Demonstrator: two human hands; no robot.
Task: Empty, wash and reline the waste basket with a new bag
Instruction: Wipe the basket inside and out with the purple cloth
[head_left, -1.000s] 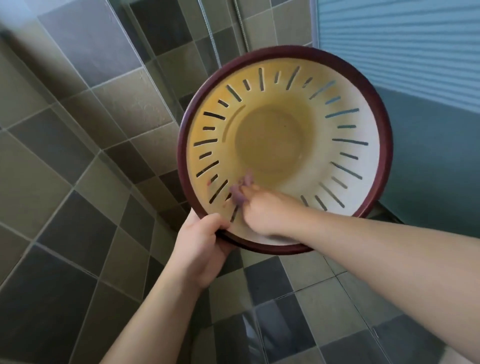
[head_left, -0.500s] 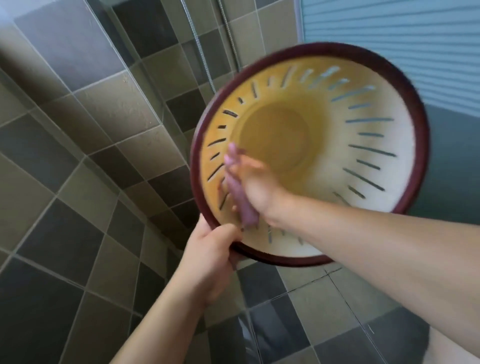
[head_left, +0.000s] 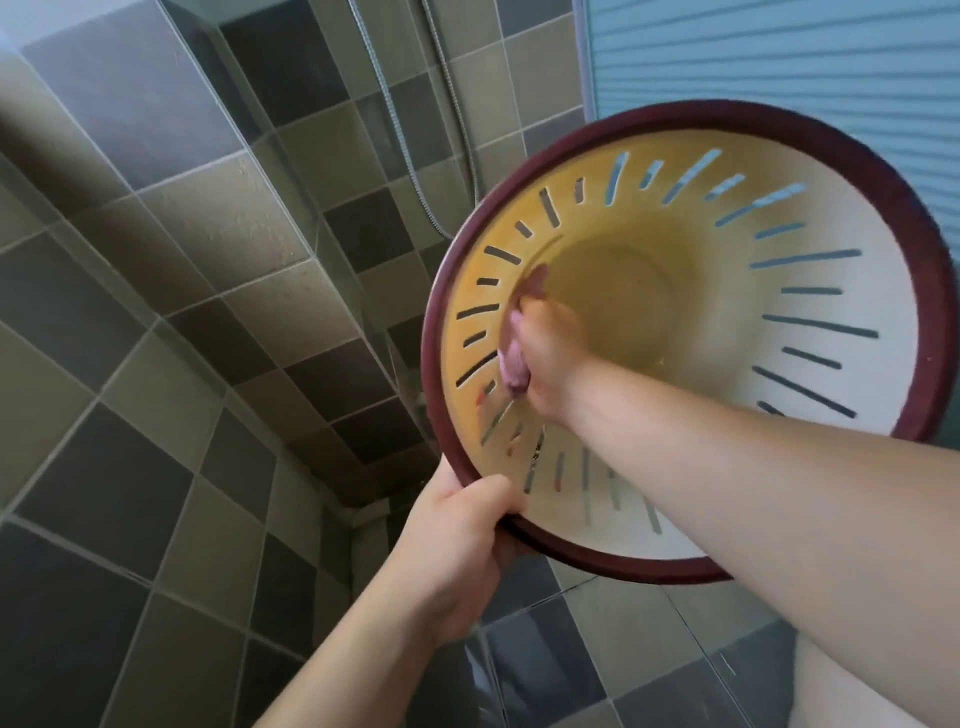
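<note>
Cream plastic with a dark red rim makes up the one waste basket (head_left: 810, 364), held up in the air and tipped so its open mouth faces the camera, with narrow slots running round its wall and a yellowish solid bottom deep inside. Two hands are in view. The left hand (head_left: 457, 551) holds the basket at the lowest part of the rim, thumb curled over the red edge onto the inner wall and the other fingers hidden behind the outside. The right hand (head_left: 550, 358) reaches into the basket, its forearm crossing the lower rim, and its fingers are curled round one purple cloth (head_left: 514, 358), pressing it against the inner wall on the left side, just beside the bottom. The cloth lies between the fingers and the slotted wall; the fingertips themselves are blurred. Behind the basket, grey and beige wall tiles (head_left: 208, 234) meet at a corner, where two metal shower hoses (head_left: 395, 130) hang side by side, and a ribbed pale blue panel (head_left: 779, 57) stands to the right.
</note>
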